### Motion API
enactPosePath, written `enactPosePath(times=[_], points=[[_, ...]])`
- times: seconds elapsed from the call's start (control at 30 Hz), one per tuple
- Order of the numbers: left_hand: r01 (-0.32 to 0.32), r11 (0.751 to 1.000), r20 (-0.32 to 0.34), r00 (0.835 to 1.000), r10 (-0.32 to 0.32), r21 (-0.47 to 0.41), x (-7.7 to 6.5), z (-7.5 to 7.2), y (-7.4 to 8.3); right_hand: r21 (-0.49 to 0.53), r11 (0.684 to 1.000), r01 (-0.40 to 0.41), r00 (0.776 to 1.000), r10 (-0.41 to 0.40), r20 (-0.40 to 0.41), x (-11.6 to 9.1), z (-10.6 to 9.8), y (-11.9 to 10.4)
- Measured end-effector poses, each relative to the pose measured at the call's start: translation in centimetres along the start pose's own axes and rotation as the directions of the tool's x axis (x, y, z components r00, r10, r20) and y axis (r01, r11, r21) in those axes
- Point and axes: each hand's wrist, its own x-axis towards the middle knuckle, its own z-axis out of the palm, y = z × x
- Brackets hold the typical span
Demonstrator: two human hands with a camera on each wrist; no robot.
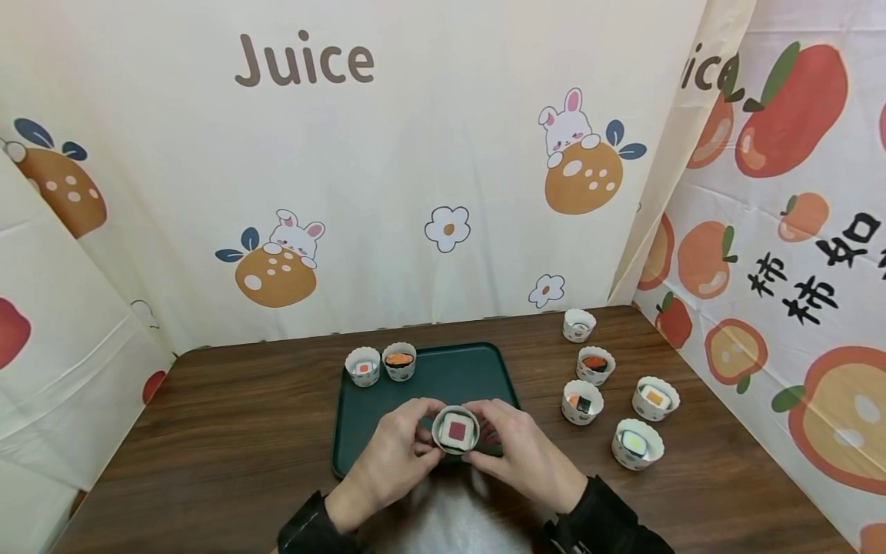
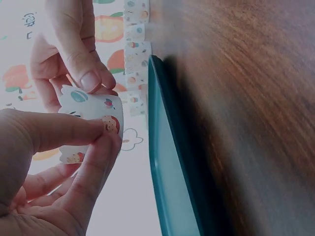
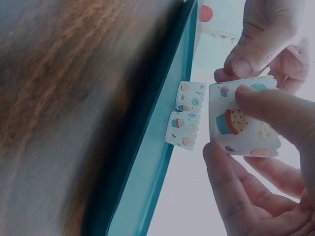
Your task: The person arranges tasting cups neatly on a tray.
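Note:
Between both hands, above the front of the dark green tray, is a small paper baking cup with cupcake prints. Inside it sits a white, sushi-like piece with a dark red square on top. My left hand pinches the cup's left side between thumb and fingers; the left wrist view shows this hand close up. From the right, my right hand grips the opposite side. In the right wrist view its thumb lies along the printed wall of the cup, held clear of the tray.
Two filled paper cups, one with an orange-and-white piece and one with an orange-topped piece, stand at the tray's back left. Several more cups stand on the brown wooden table to the right. Printed curtains enclose the back and sides.

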Motion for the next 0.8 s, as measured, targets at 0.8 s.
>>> enactPosePath(times=[0.8], points=[[-0.044,0.999,-0.084,0.996,0.044,0.003,0.2,0.0,-0.3,-0.094,0.995,0.032,0.998,-0.026,0.065,2.3,-0.4,-0.3]])
